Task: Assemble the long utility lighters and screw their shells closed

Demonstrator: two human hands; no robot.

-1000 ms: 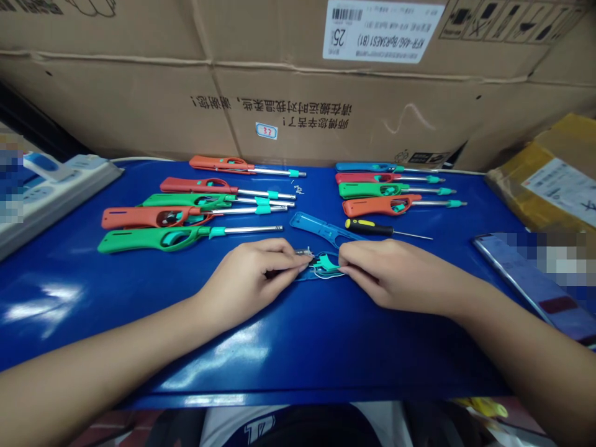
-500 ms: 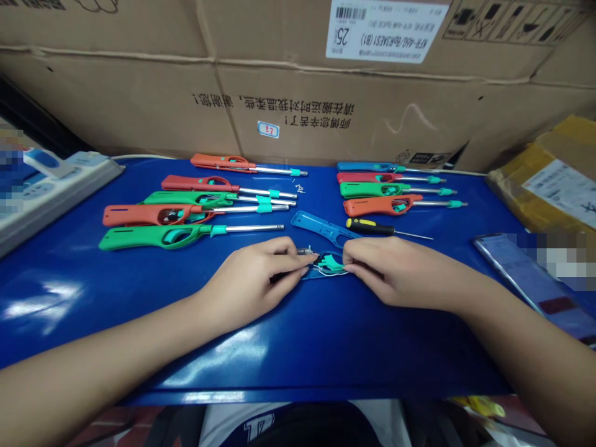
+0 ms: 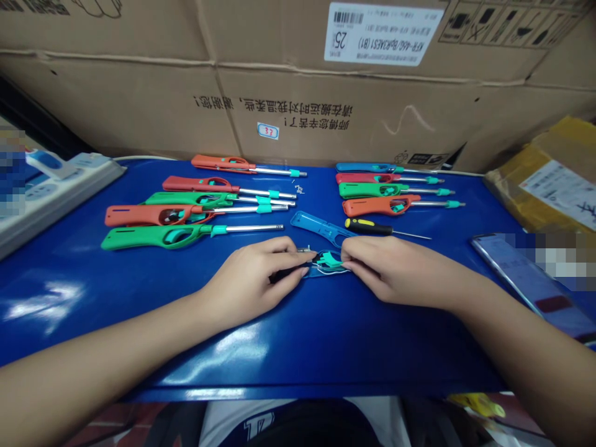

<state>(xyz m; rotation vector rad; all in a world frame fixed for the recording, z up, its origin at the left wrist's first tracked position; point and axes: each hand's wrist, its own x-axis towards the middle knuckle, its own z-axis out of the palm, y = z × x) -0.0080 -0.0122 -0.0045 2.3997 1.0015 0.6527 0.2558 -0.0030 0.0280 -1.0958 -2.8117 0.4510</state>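
My left hand (image 3: 254, 276) and my right hand (image 3: 386, 267) meet over an opened blue lighter half (image 3: 326, 271) that lies flat on the blue table (image 3: 298, 335). The left fingers pinch its metal and black inner parts from the left. From the right, my other hand's fingers pinch the teal trigger piece (image 3: 328, 261), where thin white wires show. A loose blue lighter shell (image 3: 319, 227) lies just behind the hands. A screwdriver (image 3: 379, 228) with a black and yellow handle rests to the right of it.
Several long lighters (image 3: 186, 208) in red and green lie at the back left, and another group (image 3: 386, 186) at the back right. Tiny screws (image 3: 298, 188) sit between the groups. Cardboard boxes (image 3: 298, 81) wall the far side. A phone (image 3: 535, 282) lies right, a white device (image 3: 51, 186) left.
Both hands stay on the opened lighter half with only small finger shifts. The view has drifted slightly.
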